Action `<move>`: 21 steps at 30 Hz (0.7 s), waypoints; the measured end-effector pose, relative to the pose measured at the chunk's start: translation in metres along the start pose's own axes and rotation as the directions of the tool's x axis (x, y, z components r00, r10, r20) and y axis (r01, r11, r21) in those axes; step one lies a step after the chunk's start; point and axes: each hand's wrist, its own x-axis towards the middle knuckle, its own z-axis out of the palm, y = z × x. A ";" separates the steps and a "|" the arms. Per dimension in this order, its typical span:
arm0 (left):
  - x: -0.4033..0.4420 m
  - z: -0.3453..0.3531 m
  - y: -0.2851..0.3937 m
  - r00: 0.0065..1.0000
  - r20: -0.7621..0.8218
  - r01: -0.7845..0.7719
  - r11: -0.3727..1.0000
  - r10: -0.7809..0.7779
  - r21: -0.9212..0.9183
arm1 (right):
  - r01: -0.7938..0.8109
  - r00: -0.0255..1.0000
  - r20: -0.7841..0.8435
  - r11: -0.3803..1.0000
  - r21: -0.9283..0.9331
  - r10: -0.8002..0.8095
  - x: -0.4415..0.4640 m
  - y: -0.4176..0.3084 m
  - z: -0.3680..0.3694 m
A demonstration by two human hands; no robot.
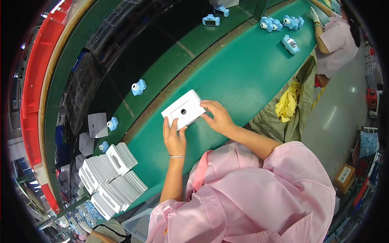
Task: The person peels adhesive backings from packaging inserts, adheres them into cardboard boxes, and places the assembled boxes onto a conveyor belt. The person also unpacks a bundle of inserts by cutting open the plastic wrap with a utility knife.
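Note:
A white box insert (191, 106) with a recessed panel and a round dark hole is held level above the green work surface (239, 77). My left hand (175, 137) grips its near left edge, thumb and fingers bent against the side. At the right end, my right hand (219, 117) pinches the corner between thumb and fingers. To the left, beside my left forearm, lie stacks of similar white inserts (121, 158) in several rows.
Blue toy cameras (139, 87) sit on the dark green belt beyond, and more blue toy cameras (290, 44) lie at the far right. White boxes (97, 125) stand at the left. A co-worker (336, 38) is at the far right, near yellow material (288, 101) in a sack.

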 end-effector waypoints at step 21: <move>0.002 0.009 0.006 1.000 0.012 0.003 0.998 -0.004 0.066 | 0.014 1.000 -0.022 1.000 0.007 -0.014 0.005 0.009 -0.004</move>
